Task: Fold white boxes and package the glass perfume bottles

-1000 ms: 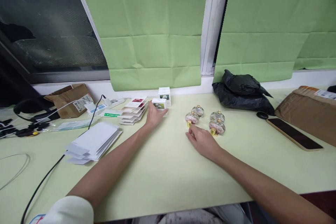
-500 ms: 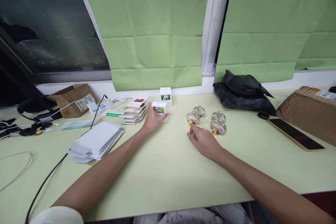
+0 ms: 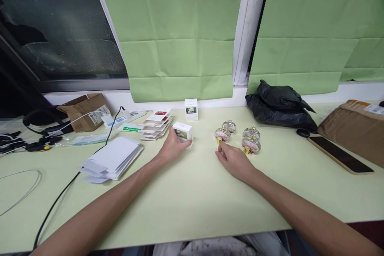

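My left hand (image 3: 174, 146) is closed around a small white box (image 3: 182, 129) with a flower picture, holding it a little tilted at the table surface. My right hand (image 3: 235, 160) has its fingers curled at the gold neck of a round glass bottle (image 3: 222, 134); the fingertips are partly hidden. Behind that bottle lies a similar one (image 3: 229, 126). Two more round glass bottles, a near one (image 3: 251, 145) and a far one (image 3: 251, 132), lie to the right of my fingers. Another white box (image 3: 191, 110) stands behind the held one.
Left of my left hand are a stack of flattened printed cartons (image 3: 156, 126) and a pile of white folded cartons (image 3: 114, 158). A black cable (image 3: 60, 196) crosses the table. Black plastic bags (image 3: 282, 108), a phone (image 3: 339, 154) and brown packages, one (image 3: 354, 128) at right, another (image 3: 84, 114) at left.
My left hand has drawn the white box slightly toward me, away from the box behind it, and tilted it. My right hand stays at the same bottle.
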Available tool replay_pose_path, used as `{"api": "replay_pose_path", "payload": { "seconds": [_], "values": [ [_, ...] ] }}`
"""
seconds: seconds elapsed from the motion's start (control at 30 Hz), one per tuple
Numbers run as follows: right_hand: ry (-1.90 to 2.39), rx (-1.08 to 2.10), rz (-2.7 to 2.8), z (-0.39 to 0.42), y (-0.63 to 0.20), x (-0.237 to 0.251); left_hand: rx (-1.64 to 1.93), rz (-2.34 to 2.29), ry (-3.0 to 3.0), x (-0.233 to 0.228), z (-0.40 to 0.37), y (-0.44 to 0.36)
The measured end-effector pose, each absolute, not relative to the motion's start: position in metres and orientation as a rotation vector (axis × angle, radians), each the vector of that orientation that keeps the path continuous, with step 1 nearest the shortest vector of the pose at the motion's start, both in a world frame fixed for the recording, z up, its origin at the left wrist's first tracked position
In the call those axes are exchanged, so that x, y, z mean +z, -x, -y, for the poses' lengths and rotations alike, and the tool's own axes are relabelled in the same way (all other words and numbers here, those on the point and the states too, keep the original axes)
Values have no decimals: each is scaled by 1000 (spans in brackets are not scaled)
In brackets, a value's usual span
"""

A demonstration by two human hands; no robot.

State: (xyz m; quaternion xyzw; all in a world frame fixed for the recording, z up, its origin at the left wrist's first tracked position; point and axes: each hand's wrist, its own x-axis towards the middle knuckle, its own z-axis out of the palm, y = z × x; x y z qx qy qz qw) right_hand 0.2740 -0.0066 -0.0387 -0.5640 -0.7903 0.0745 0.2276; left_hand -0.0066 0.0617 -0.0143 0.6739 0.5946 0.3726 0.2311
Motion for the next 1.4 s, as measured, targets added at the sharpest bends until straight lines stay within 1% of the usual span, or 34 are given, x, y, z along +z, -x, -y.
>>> {"api": "replay_pose_path", "payload": {
  "seconds": [0.47, 0.87, 0.97, 1.1, 1.17, 1.27, 1.4],
  "values": [
    [1549, 233, 2181, 7, -275, -37, 960, -1671, -1846, -10, -42, 4],
    [1534, 226, 2180, 6, -276, -39, 1053, -1640, -1816, -10, -44, 5],
    [1521, 188, 2191, 5, -275, -42, 1091, -1554, -1797, -17, -53, 6],
    [1509, 113, 2221, 10, -273, -40, 1127, -1297, -1750, -27, -62, 8],
    [1485, 39, 2239, 14, -273, -31, 1122, -1252, -1748, -28, -66, 11],
    [1344, -39, 2268, 10, -272, -1, 1021, -1293, -1829, -24, -71, 19],
    [1167, -70, 2351, -37, -262, 47, 897, -1454, -1918, -15, -77, 27]
  ]
}}
